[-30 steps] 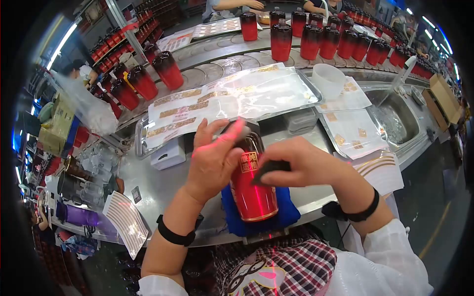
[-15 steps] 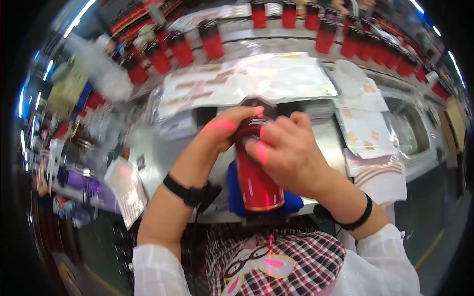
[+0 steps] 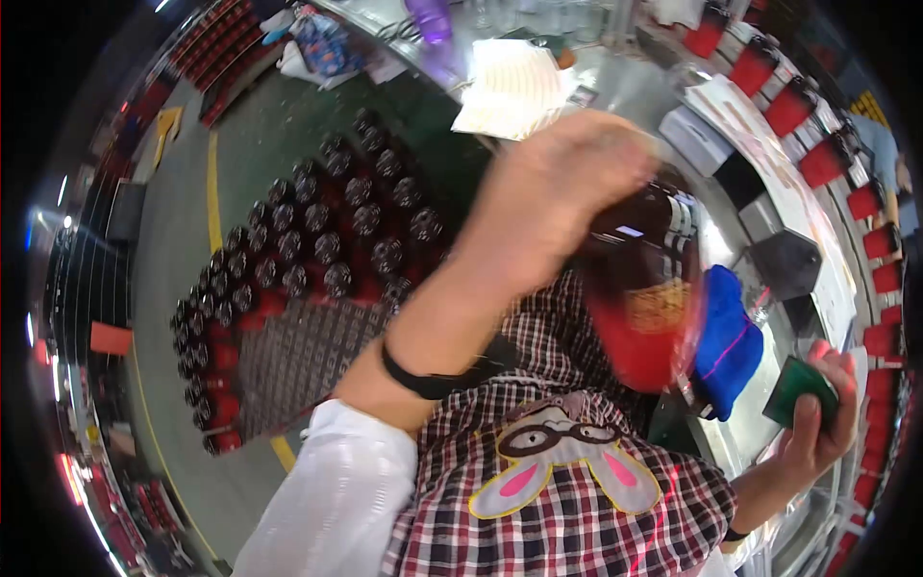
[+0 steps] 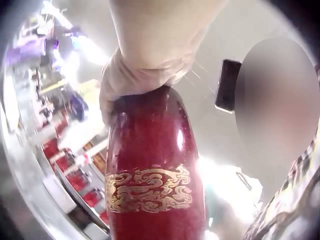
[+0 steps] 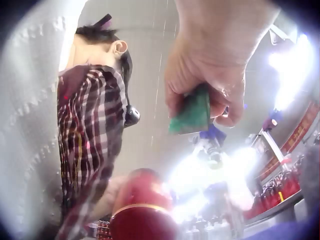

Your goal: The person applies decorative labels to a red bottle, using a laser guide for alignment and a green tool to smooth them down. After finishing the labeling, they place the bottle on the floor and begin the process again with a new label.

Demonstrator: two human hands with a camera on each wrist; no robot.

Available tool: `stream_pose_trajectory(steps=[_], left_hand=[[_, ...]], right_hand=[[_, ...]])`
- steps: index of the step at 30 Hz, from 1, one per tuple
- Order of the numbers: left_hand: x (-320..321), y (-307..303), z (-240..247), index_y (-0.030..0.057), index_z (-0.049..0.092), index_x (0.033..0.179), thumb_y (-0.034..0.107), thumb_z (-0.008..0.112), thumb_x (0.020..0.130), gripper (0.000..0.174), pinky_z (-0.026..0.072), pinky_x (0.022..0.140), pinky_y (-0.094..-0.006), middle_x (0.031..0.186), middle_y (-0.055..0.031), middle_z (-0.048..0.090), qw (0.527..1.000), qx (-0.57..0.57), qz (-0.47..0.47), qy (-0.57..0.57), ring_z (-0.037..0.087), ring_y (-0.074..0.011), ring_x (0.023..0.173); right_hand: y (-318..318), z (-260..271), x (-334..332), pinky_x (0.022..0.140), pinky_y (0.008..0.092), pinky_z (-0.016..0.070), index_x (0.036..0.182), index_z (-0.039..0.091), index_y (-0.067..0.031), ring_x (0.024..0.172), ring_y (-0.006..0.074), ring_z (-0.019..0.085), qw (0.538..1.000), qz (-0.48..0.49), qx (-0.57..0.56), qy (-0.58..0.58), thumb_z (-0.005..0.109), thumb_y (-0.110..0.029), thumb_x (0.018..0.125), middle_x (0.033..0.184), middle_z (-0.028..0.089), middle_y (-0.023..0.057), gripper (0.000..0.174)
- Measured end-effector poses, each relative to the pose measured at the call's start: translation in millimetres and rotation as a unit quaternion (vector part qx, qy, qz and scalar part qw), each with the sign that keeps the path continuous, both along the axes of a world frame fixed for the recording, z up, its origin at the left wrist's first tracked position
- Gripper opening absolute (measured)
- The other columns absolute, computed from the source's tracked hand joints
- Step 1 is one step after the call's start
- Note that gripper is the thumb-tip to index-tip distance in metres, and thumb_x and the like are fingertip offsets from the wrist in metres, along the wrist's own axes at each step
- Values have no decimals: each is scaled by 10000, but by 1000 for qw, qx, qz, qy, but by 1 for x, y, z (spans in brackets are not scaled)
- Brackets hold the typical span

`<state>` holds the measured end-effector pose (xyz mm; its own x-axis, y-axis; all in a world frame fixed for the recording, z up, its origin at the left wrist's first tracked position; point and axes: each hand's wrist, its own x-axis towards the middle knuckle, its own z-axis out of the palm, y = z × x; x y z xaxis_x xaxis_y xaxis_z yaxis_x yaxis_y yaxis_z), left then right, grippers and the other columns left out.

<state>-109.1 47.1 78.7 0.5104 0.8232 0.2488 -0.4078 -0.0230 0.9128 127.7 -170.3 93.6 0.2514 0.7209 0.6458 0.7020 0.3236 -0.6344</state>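
My left hand (image 3: 586, 159) grips the dark neck end of a glossy red-and-black bottle (image 3: 639, 337), holding it beside the apron; motion blurs both. In the left wrist view, the hand's fingers wrap the bottle's top, above a gold patterned band (image 4: 150, 190). My right hand (image 3: 827, 413), at the right, pinches a flat, square-edged green piece (image 3: 796, 392) between thumb and fingers. The right wrist view shows this green piece (image 5: 192, 112) under the curled fingers, with the bottle's red end (image 5: 142, 200) lower down. A folded blue cloth (image 3: 729, 337) lies on the bench edge between bottle and right hand.
Many black-topped red bottles (image 3: 327, 245) stand in rows low on the left, beside a dark patterned sheet (image 3: 308, 356). White striped sheets (image 3: 514, 87) lie on the metal bench. A black box-like object (image 3: 784, 262) sits past the cloth. More red bottles (image 3: 827, 159) line the conveyor.
The view has swung left toward the floor bottles. My left hand has lifted the bottle off the blue cloth and brought it left; my right hand has left the bottle, keeping the green piece.
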Motion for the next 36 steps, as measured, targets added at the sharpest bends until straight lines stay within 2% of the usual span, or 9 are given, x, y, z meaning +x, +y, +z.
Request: stream_pose_trajectory(steps=[6, 10, 13, 17, 23, 25, 28, 32, 36], left_hand=[[-211, -1, -32, -25, 667, 1110, 175, 640, 937, 266, 470, 866, -253, 1060, -61, 685, 923, 60, 338, 172, 605, -103, 948], [-267, -33, -95, -32, 667, 1122, 201, 650, 933, 300, 472, 889, -268, 1065, -67, 685, 742, 38, 558, 370, 611, -119, 966], [-334, -48, -171, -23, 667, 1131, 235, 667, 922, 333, 484, 902, -310, 1069, -110, 694, 642, 34, 630, 436, 637, -172, 986], [-384, -48, -251, -28, 662, 1142, 298, 688, 904, 404, 485, 916, -358, 1093, -167, 691, 564, 11, 660, 496, 658, -262, 1010], [-387, -36, -316, -21, 659, 1145, 322, 673, 907, 418, 465, 958, -379, 1180, -189, 662, 594, -5, 639, 489, 633, -305, 1089], [-376, -36, -312, -22, 652, 1160, 325, 671, 907, 429, 446, 991, -384, 1248, -190, 635, 618, -51, 619, 481, 610, -312, 1142], [-367, -36, -331, -5, 661, 1095, 277, 686, 893, 348, 460, 959, -396, 1162, -178, 669, 596, -20, 644, 479, 621, -326, 1090], [-363, -27, -332, -17, 645, 1187, 319, 671, 908, 438, 411, 1036, -401, 1290, -192, 613, 608, -71, 635, 471, 561, -334, 1214], [-367, -17, -344, -17, 645, 1182, 295, 681, 898, 424, 418, 1033, -402, 1286, -190, 613, 614, -21, 633, 472, 567, -334, 1203]], right_hand=[[55, -2, -59, 999, 413, 377, 986, 628, 60, 895, 222, 518, 999, 38, -21, 6, 706, -180, 808, 892, 561, 119, 309], [78, -2, -14, 902, 317, 411, 984, 625, 55, 876, 188, 531, 996, 63, -65, -16, 684, -80, 796, 905, 566, 101, 239], [103, -7, -25, 746, 240, 409, 974, 617, 40, 811, 149, 529, 986, 123, -93, -62, 671, 23, 790, 874, 569, 82, 192], [121, -12, -45, 734, 231, 411, 973, 618, 23, 779, 130, 523, 979, 96, -113, -142, 693, -1, 818, 854, 573, 52, 174], [125, -10, -62, 752, 232, 416, 972, 617, 18, 801, 129, 526, 977, 66, -164, -121, 703, -32, 844, 874, 575, 47, 162], [126, -11, -68, 755, 230, 415, 973, 617, 17, 805, 126, 525, 976, 65, -165, -128, 702, -35, 848, 879, 574, 46, 160], [129, -9, -74, 753, 228, 414, 973, 616, 17, 804, 123, 524, 973, 57, -178, -137, 700, -33, 848, 875, 573, 44, 159], [130, -11, -72, 748, 225, 413, 974, 614, 19, 800, 120, 520, 967, 48, -194, -157, 694, -30, 850, 866, 570, 39, 155], [124, -10, -70, 741, 228, 413, 974, 610, 20, 795, 122, 515, 967, 36, -205, -143, 701, -46, 853, 848, 564, 40, 165]])
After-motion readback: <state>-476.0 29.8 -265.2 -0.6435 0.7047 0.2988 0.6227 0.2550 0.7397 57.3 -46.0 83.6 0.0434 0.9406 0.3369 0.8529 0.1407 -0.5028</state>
